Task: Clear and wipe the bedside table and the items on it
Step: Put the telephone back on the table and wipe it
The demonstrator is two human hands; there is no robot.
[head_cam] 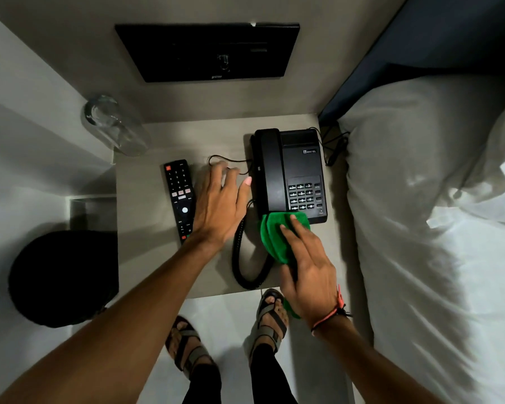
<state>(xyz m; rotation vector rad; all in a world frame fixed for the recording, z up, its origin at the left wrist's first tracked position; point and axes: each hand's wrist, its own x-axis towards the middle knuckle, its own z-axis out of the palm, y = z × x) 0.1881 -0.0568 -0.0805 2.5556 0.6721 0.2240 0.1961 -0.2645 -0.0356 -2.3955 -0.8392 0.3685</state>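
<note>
Much here is half hidden. The cloth (pixel 280 237) is green and folded; its near end runs under the right hand (pixel 309 269), with a bit of green showing again below the wrist. The phone (pixel 299 173) has its front edge and lowest keys covered by the cloth. The remote (pixel 179 196) loses its near right edge under the left hand (pixel 220 209). The thin cord behind that hand is partly masked by the fingers. The glass (pixel 114 126) at the table's far left corner is clear and blurred, so its contents cannot be told. The bin (pixel 62 278) is a black shape with no detail.

The right hand lies flat on the cloth, fingers spread, pressing it against the phone's front edge; how far the thumb closes beneath cannot be seen. The left hand is open and wide, holding nothing, palm down on the table (pixel 140 205) between remote and phone, thumb just beside the handset.

The coiled cord (pixel 241 258) loops from the phone's left side toward the table's near edge. A black panel (pixel 207 52) hangs on the wall behind. The bed (pixel 435 214), with white linen, stands against the table's right side. Two sandalled feet stand on the floor below.
</note>
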